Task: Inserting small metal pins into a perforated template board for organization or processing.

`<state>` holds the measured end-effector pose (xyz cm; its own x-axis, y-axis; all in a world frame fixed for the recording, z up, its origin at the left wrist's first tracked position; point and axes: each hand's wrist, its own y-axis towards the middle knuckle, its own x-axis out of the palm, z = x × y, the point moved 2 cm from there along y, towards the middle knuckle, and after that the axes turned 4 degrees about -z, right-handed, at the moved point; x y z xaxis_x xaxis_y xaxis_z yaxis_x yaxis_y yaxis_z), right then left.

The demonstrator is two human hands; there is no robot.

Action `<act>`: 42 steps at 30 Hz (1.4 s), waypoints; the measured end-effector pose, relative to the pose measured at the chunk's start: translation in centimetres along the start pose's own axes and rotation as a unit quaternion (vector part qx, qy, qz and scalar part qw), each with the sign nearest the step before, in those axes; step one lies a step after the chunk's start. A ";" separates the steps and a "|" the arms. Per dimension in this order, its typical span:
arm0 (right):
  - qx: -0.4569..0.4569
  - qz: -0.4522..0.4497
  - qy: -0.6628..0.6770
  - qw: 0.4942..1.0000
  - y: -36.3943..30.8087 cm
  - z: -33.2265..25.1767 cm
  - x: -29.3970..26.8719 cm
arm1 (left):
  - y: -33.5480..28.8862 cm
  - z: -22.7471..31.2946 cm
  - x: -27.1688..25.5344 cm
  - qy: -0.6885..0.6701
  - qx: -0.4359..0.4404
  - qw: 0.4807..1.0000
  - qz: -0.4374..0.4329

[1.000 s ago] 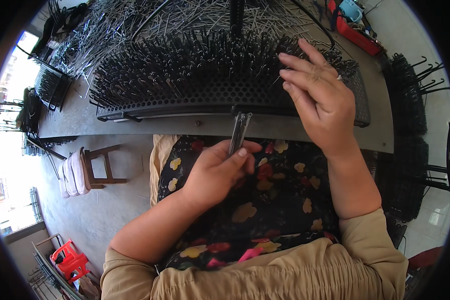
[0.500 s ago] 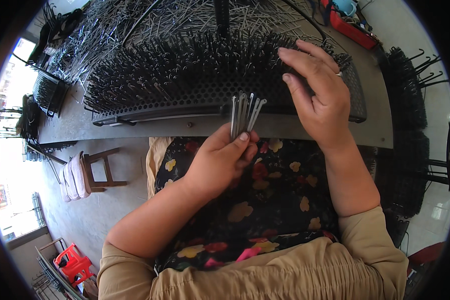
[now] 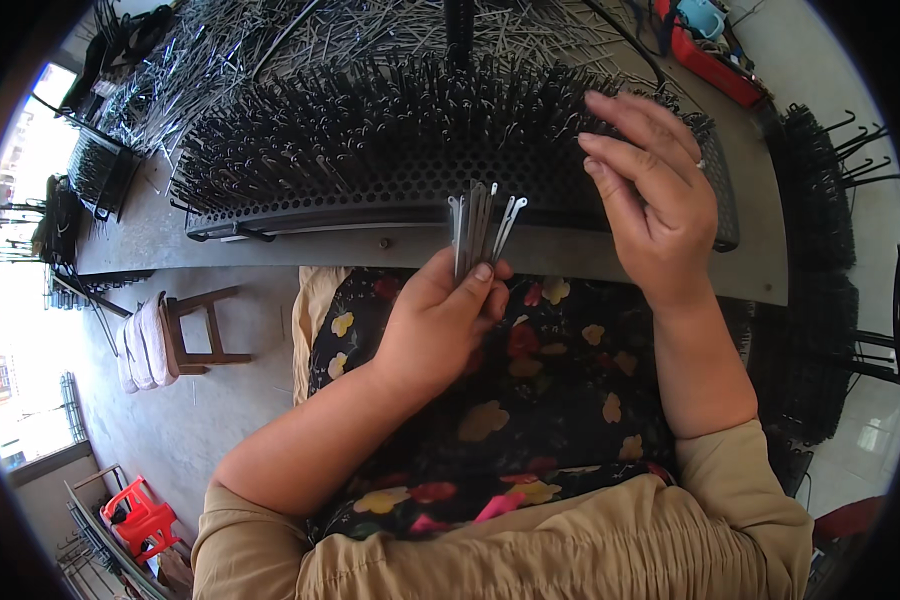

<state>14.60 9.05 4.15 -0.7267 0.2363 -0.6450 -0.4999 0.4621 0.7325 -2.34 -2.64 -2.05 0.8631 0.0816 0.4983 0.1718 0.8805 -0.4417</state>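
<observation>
My left hand [image 3: 432,322] is closed round a small bunch of thin metal strips [image 3: 479,225]. They stand upright and fan out slightly at the top, some bright, some darker, with small holes at their tips. My right hand [image 3: 665,205] hovers over the right part of a black perforated rack [image 3: 370,188]. Its thumb and index finger are close together in a pinch, and I cannot make out anything between them. Many dark metal pieces with hooked or looped ends [image 3: 300,125] stand packed in the rack's holes. Several front rows of holes show between them and the rack's front edge.
Behind the rack lies a heap of loose metal strips [image 3: 205,62] on the grey table [image 3: 140,238]. A red tray [image 3: 715,65] stands at the far right. Racks of black pieces [image 3: 820,190] stand beyond the right edge. A wooden stool [image 3: 205,325] and red plastic chair [image 3: 142,520] are at left.
My right hand has shifted slightly right and down in the picture, and its thumb and index finger have come together. The left hand keeps hold of the strips almost in place.
</observation>
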 end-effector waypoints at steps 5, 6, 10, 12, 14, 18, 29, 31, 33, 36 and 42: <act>0.043 -0.015 0.042 0.998 -0.8 -0.5 -0.1 | -0.3 0.0 0.3 0.024 0.045 0.998 -0.038; 0.029 -0.009 -0.006 1.000 -0.5 -0.2 -0.1 | -0.3 -0.1 0.4 0.022 0.043 0.998 -0.039; 0.013 -0.031 0.011 0.999 -0.7 -0.5 -0.3 | -0.4 -0.1 0.2 0.009 0.033 0.999 -0.026; 0.178 -0.068 0.245 0.950 -1.6 -2.1 -0.3 | -0.5 0.1 0.3 -0.037 0.008 0.997 -0.059; 0.330 -0.134 0.494 0.793 -2.3 -2.8 0.5 | -0.5 0.0 0.2 -0.083 -0.016 0.992 -0.092; 0.203 -0.104 0.551 0.802 -3.1 -0.9 1.8 | -0.5 0.1 0.6 -0.141 -0.055 0.968 -0.198; 0.009 0.152 0.185 0.971 0.3 2.0 -1.0 | 0.1 0.1 0.7 0.101 -0.075 0.991 -0.036; 0.003 0.126 0.164 0.978 0.4 2.1 -0.7 | -0.1 0.5 1.0 0.109 -0.073 0.991 -0.022; -0.004 0.103 0.146 0.984 0.6 1.9 -0.3 | -0.1 0.5 0.7 0.117 -0.074 0.990 -0.026; 0.039 0.061 0.104 0.992 0.8 1.7 0.2 | -0.1 0.6 0.8 0.121 -0.074 0.990 -0.028; -0.021 0.035 -0.054 0.998 0.8 0.2 0.4 | -0.2 0.6 0.7 0.025 -0.080 0.995 -0.058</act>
<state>14.04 9.70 4.41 -0.7064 0.3583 -0.6104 -0.4713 0.4053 0.7834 -2.11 -2.47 -1.16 0.8547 -0.0422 0.5174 0.3415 0.7963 -0.4992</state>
